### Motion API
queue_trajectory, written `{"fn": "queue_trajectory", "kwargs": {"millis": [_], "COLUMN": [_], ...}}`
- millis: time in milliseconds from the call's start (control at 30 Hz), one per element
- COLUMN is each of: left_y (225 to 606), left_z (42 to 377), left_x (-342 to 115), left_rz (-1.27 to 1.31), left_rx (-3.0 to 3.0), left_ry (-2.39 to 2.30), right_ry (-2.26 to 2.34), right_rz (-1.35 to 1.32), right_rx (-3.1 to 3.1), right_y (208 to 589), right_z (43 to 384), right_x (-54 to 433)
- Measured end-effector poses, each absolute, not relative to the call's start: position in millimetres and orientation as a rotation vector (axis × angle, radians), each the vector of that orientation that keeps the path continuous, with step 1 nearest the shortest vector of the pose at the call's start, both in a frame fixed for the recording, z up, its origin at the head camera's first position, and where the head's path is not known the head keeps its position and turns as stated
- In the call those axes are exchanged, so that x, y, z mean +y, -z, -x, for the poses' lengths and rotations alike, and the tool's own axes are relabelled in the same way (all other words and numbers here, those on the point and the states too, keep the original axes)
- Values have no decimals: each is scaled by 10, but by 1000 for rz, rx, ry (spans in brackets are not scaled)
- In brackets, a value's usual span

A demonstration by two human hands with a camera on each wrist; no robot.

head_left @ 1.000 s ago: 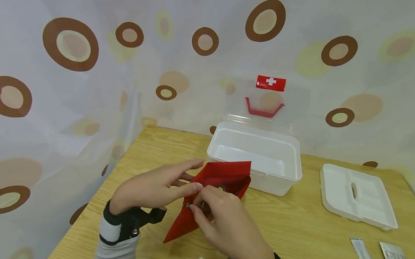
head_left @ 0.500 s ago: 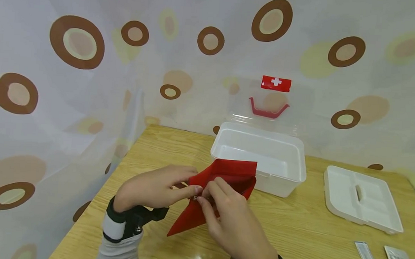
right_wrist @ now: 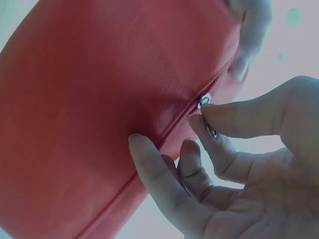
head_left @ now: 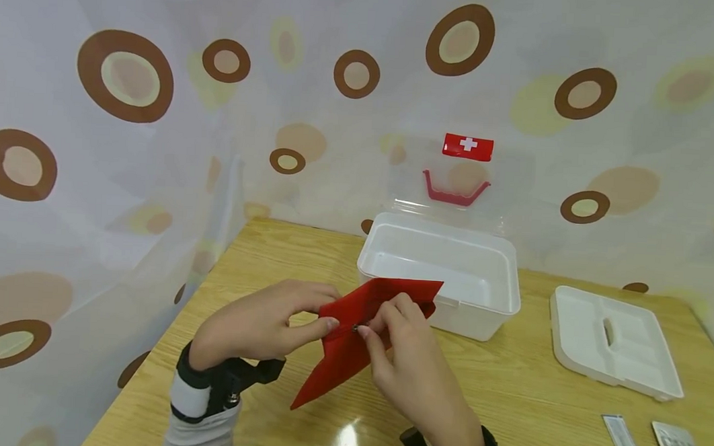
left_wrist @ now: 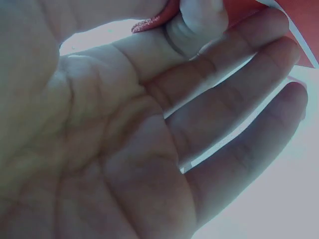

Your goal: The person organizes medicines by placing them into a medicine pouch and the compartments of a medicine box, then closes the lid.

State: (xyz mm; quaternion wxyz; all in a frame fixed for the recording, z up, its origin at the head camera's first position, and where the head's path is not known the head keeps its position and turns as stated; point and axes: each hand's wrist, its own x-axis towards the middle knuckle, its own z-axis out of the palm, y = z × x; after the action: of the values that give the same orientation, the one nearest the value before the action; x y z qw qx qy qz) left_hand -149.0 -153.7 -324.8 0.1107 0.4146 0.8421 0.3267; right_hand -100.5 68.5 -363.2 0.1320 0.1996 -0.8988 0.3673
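A red zippered pouch (head_left: 340, 370) is held tilted above the table, in front of the white box. My left hand (head_left: 261, 319) pinches its left end between thumb and index finger; in the left wrist view the other fingers (left_wrist: 239, 144) stretch out straight beside red fabric. With thumb and index finger, my right hand (head_left: 413, 364) pinches the metal zipper pull (right_wrist: 212, 130), just below the slider (right_wrist: 204, 100) on the zipper line. Another right fingertip touches the pouch's side in the right wrist view. The pouch's inside is hidden.
Behind the pouch stands an open white box (head_left: 440, 254), its clear lid with a red handle (head_left: 455, 196) raised against the patterned sheet. A white tray (head_left: 617, 341) lies to the right. Small flat packets (head_left: 624, 442) lie at the front right of the wooden table (head_left: 505, 406).
My right hand has drawn the zipper pull to the right along the pouch's mouth. The mouth, open earlier with its inside showing, has closed up behind the slider. The left hand stays at the left end.
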Motion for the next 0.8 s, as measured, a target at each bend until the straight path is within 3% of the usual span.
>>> {"fn": "queue_trajectory", "kwargs": {"millis": [800], "left_y": [3202], "left_z": [1453], "left_x": [-1845], "left_rz": [-1173], "left_rx": [2590], "left_ry": [-986], "right_ry": [-980], "right_rz": [-193], "right_rx": [-2729], "right_y": [3775], "right_z": [1432], "right_x": [1362]}}
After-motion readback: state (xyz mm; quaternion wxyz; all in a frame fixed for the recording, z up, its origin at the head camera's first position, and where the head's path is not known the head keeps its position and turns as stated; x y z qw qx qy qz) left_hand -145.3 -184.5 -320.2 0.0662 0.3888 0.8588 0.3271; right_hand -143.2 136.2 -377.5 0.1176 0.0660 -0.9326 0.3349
